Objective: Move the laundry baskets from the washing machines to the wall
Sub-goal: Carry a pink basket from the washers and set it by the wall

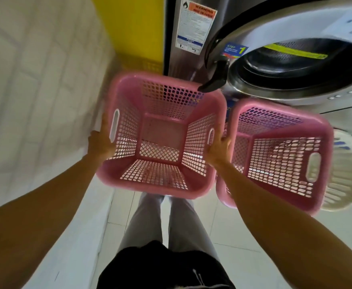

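Note:
An empty pink laundry basket [160, 184] is held above the floor between both hands. My left hand [100, 142] grips its left side by the handle slot. My right hand [219, 151] grips its right side at the other slot. A second empty pink basket [279, 126] sits just to the right, touching or nearly touching the first, below the washing machine [296, 65]. Behind it lies a white round basket [346, 176], partly hidden.
The washer's door [216, 65] hangs open over the far rim of the held basket. A white tiled wall [35, 90] runs along the left, with a yellow panel [133, 32] beyond. My legs stand on a pale tiled floor [233, 236].

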Tool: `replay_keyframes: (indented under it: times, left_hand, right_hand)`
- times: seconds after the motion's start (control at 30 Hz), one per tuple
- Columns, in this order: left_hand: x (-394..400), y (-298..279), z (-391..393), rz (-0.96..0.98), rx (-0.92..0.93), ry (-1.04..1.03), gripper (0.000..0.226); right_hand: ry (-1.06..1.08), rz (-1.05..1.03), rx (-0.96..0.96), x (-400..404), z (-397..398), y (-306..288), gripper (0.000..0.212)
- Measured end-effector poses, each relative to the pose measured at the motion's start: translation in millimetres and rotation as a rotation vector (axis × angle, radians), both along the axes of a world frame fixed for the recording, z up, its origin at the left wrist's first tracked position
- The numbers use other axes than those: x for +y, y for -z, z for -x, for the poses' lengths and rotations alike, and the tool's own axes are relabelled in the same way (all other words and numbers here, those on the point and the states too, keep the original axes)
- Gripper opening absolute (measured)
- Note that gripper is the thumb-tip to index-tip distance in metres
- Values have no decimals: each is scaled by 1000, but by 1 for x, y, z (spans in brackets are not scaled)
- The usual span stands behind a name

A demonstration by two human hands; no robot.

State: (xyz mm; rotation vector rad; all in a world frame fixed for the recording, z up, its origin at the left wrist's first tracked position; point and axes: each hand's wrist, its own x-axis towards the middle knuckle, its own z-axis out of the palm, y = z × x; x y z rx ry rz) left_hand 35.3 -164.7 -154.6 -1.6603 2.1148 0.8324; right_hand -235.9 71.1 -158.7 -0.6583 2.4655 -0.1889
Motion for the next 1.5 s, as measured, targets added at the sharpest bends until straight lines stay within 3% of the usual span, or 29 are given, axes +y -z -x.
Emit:
replay_keyframes:
  times: [0.13, 0.3, 0.47, 0.53, 0.6, 0.77, 0.97, 1.13, 1.33, 1.5]
  left_hand:
    - [-8, -2, -7, -29, -18, 33, 114]
    - [11, -22, -30, 62, 4, 128, 96]
    - [60, -54, -68, 66, 41, 36, 99]
    - [82, -62, -80, 111, 82, 14, 110]
    - [103, -67, -92, 124, 68, -6, 97]
    - [153, -79, -118, 125, 35, -83, 90]
    - [222, -95, -138, 62, 14, -286, 89]
    - [285, -95, -173, 65, 110, -404, 93]
    - [384, -103, -231, 97, 201, -502, 96]
    - [488, -115, -277, 108, 197, -658, 92]
  right_hand:
    - [-47, -21, -150, -1, 14, -13, 113]
    - [-96, 78, 20, 8, 6, -34, 95]
    - [-242, 51, 10, 32, -6, -45, 110]
    - [-264, 82, 11, 37, -9, -55, 108]
    - [-295, 104, 3, 42, -11, -63, 105]
    - [-380, 65, 4, 55, -25, -72, 89]
    - [-493, -5, 69, 71, -39, -75, 53]
    - [-557, 90, 95, 81, -67, -94, 70]
    - [-763, 144, 177, 120, -113, -113, 68]
    - [-898, 227, 126, 164, -166, -115, 73]
